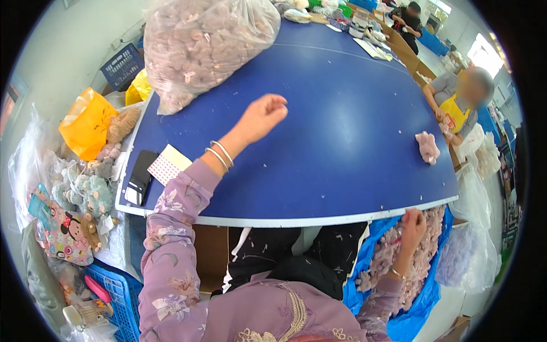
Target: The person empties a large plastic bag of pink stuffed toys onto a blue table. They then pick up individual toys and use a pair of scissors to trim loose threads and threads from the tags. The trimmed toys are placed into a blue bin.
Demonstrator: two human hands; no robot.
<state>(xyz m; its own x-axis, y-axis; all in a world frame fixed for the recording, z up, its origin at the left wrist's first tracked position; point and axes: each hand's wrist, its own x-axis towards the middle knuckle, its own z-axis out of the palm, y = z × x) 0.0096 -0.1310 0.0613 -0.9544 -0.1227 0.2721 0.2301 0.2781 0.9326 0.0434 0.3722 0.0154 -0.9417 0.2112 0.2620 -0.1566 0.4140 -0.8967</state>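
Observation:
My left hand [262,118], with two bangles at the wrist, hovers over the middle of the blue table [342,137]. Its fingers curl loosely inward, and nothing shows in them. Just beyond the table's near right edge is my right hand [413,227], its fingers drawn together. Whether it holds anything is hidden. Below and beside that hand, a blue sack [421,319] lies open, filled with pink plush pieces [424,268]. A single pink plush piece [427,147] rests near the table's right edge. At the far left, a large clear bag [208,48] bulges with greyish-pink plush pieces.
A black phone [140,174] and a sticker sheet [170,165] lie at the left edge. Plush toys [91,191], a yellow bag [86,125] and a blue crate [117,293] stand at left. A co-worker [461,102] sits at right; another person [406,25] is farther back.

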